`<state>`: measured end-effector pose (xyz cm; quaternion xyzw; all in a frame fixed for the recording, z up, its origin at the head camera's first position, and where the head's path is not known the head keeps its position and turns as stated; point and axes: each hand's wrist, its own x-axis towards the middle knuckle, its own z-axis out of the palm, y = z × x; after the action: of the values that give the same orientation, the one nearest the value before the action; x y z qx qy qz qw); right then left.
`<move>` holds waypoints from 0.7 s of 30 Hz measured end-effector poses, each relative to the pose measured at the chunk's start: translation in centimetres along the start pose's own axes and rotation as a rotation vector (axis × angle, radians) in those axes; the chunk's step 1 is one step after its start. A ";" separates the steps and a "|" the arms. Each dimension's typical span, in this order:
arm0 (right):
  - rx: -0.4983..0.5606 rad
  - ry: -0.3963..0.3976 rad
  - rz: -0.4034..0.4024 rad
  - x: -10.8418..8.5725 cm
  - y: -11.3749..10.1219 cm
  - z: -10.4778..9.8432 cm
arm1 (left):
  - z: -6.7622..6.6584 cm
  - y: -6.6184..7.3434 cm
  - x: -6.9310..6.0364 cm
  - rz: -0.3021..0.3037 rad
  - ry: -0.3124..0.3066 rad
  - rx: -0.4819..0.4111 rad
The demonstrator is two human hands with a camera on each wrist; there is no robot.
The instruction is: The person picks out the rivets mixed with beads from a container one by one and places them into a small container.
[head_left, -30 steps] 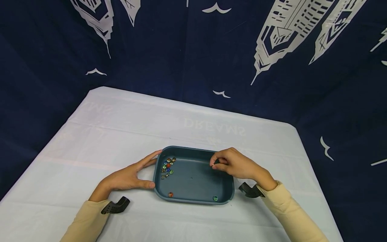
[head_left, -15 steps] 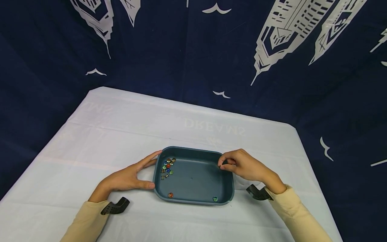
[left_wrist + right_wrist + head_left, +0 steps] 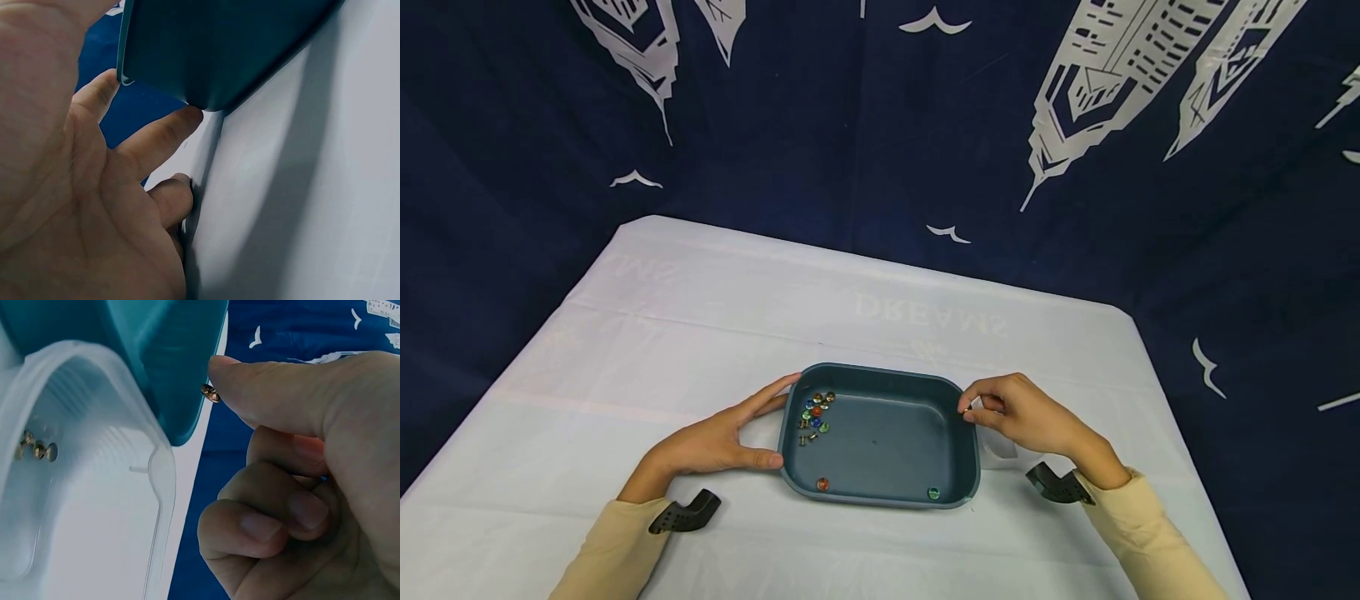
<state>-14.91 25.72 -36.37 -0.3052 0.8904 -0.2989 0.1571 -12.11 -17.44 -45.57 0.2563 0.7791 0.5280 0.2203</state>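
A blue-grey tray sits on the white cloth. My left hand touches its left end with spread, fairly straight fingers, thumb at the near side. Just above the tray's right rim, my right hand pinches a small brass-coloured rivet between thumb and forefinger. Below that hand stands a clear plastic container, close against the tray and partly hidden in the head view. Several similar rivets lie inside it. Glass marbles and a few rivets cluster at the tray's left end.
An orange-red marble lies by the tray's near wall, and a green marble near its right front corner. The white-covered table ends at a dark blue printed curtain behind.
My right hand has moved rightward from above the tray's interior to its right rim, still pinching the rivet. More of the clear container shows now. The left hand and tray stay in place.
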 end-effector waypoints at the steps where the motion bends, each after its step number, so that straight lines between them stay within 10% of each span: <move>1: -0.001 0.004 0.003 -0.1 0.1 0.0 | 0.0 0.0 0.0 0.000 0.000 0.002; 21: -0.060 0.056 0.085 -1.8 1.1 -0.3 | 0.0 -0.1 0.1 -0.004 -0.004 -0.012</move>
<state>-14.21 27.71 -36.69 -0.2631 0.9152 -0.2738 0.1354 -12.17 -17.39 -45.70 0.2545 0.7761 0.5315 0.2245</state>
